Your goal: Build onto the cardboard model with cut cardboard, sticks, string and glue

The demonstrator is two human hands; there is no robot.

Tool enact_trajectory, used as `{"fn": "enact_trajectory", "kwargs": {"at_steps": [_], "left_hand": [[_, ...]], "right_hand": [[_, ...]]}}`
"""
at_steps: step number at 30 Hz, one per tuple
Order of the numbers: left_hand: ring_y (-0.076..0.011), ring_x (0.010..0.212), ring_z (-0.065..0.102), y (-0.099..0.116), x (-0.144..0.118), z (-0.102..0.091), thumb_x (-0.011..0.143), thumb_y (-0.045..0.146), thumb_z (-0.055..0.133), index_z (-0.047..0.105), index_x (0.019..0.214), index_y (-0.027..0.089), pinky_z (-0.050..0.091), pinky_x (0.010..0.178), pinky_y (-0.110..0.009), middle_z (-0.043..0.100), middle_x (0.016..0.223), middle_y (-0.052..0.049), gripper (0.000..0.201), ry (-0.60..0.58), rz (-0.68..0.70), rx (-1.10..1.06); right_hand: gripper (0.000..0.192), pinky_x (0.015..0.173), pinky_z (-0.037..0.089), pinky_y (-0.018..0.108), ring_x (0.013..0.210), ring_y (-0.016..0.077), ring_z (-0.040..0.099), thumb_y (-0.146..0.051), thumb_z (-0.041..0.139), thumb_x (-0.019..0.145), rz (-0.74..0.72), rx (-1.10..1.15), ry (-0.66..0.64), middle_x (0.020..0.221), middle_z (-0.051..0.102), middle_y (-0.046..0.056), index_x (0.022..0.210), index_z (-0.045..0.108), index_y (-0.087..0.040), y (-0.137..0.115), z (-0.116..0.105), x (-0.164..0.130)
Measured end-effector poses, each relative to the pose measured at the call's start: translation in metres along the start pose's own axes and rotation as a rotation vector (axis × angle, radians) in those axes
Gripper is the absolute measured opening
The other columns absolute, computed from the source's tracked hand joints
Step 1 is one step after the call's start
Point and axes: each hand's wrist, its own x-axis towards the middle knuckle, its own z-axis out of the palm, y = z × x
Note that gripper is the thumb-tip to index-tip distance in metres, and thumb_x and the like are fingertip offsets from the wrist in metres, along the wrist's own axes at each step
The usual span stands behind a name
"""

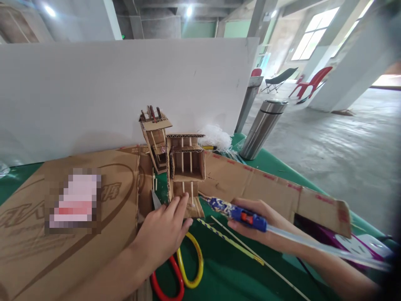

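A small cardboard model [185,161] with wooden sticks running up its front stands in the middle of the green table. My left hand [164,228] holds it low at its left side, fingers over the bottom part and thumb near the base's front edge. In my right hand [255,213] is a blue glue gun [239,215], its nozzle pointing at the model's lower right. A long clear glue stick [313,242] sticks out of the gun's rear. Scissors [190,261] with red and yellow handles lie partly under my left hand.
Behind stands a second cardboard piece [154,142]. A flat cardboard sheet [119,234] covers the left; a strip [250,179] lies right. There are also thin sticks [238,244], white stringy material [217,137], a steel flask [265,129], a power strip [352,246] and a white board [125,88].
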Motion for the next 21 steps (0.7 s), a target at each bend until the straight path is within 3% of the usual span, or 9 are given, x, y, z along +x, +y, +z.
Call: {"fn": "enact_trajectory", "kwargs": {"at_steps": [2, 4, 7, 11, 15, 18, 21], "left_hand": [[-0.0286, 0.102, 0.074, 0.001, 0.001, 0.0, 0.098, 0.03, 0.053, 0.049, 0.142, 0.007, 0.065, 0.074, -0.039, 0.065, 0.133, -0.017, 0.05, -0.003, 0.001, -0.002], [-0.0284, 0.103, 0.073, 0.001, 0.002, 0.0, 0.098, 0.028, 0.052, 0.05, 0.141, 0.007, 0.065, 0.077, -0.038, 0.064, 0.135, -0.018, 0.048, -0.005, 0.005, -0.013], [-0.0299, 0.107, 0.072, 0.002, 0.002, 0.002, 0.098, 0.026, 0.051, 0.05, 0.141, 0.006, 0.065, 0.079, -0.04, 0.06, 0.14, -0.019, 0.048, -0.004, 0.016, -0.015], [-0.0308, 0.115, 0.068, 0.002, 0.002, 0.005, 0.1, 0.027, 0.045, 0.039, 0.149, 0.007, 0.065, 0.078, -0.04, 0.056, 0.144, -0.02, 0.052, 0.02, 0.002, -0.051], [-0.0296, 0.123, 0.064, 0.003, 0.003, 0.004, 0.101, 0.019, 0.039, 0.037, 0.148, 0.006, 0.066, 0.079, -0.038, 0.055, 0.145, -0.018, 0.049, 0.019, 0.001, -0.088], [-0.0292, 0.109, 0.071, 0.005, 0.003, 0.002, 0.101, 0.02, 0.041, 0.044, 0.145, 0.013, 0.067, 0.068, -0.039, 0.058, 0.143, -0.014, 0.046, -0.012, -0.066, -0.077], [-0.0279, 0.101, 0.074, 0.008, 0.001, 0.002, 0.1, 0.02, 0.043, 0.047, 0.143, 0.011, 0.067, 0.063, -0.038, 0.063, 0.137, -0.014, 0.044, -0.023, -0.081, -0.049]], "right_hand": [[0.02, 0.06, 0.045, 0.027, 0.064, 0.016, 0.057, -0.04, 0.069, 0.081, -0.168, -0.133, -0.158, 0.075, 0.066, 0.003, 0.082, 0.068, -0.02, -0.006, 0.0, 0.007], [0.018, 0.062, 0.044, 0.027, 0.066, 0.0161, 0.058, -0.037, 0.064, 0.086, -0.26, -0.239, -0.225, 0.078, 0.068, 0.003, 0.085, 0.068, -0.019, -0.011, 0.0, 0.014], [0.019, 0.063, 0.042, 0.027, 0.067, 0.0164, 0.059, -0.039, 0.061, 0.089, -0.24, -0.32, -0.247, 0.078, 0.068, 0.002, 0.089, 0.067, -0.02, -0.017, -0.001, 0.02], [0.027, 0.056, 0.035, 0.025, 0.06, 0.0147, 0.055, -0.044, 0.058, 0.09, -0.176, -0.404, -0.288, 0.067, 0.062, -0.001, 0.077, 0.058, -0.02, -0.018, -0.007, 0.026], [0.017, 0.057, 0.033, 0.025, 0.06, 0.0142, 0.053, -0.035, 0.061, 0.086, -0.331, -0.478, -0.305, 0.07, 0.063, 0.0, 0.078, 0.057, -0.02, -0.014, -0.013, 0.034], [0.007, 0.058, 0.032, 0.026, 0.065, 0.0153, 0.055, -0.023, 0.056, 0.084, -0.445, -0.537, -0.311, 0.076, 0.063, 0.002, 0.078, 0.055, -0.021, -0.013, -0.018, 0.038], [0.005, 0.059, 0.03, 0.027, 0.07, 0.0167, 0.057, -0.018, 0.054, 0.081, -0.51, -0.599, -0.334, 0.08, 0.064, 0.003, 0.078, 0.053, -0.021, -0.015, -0.021, 0.04]]}}
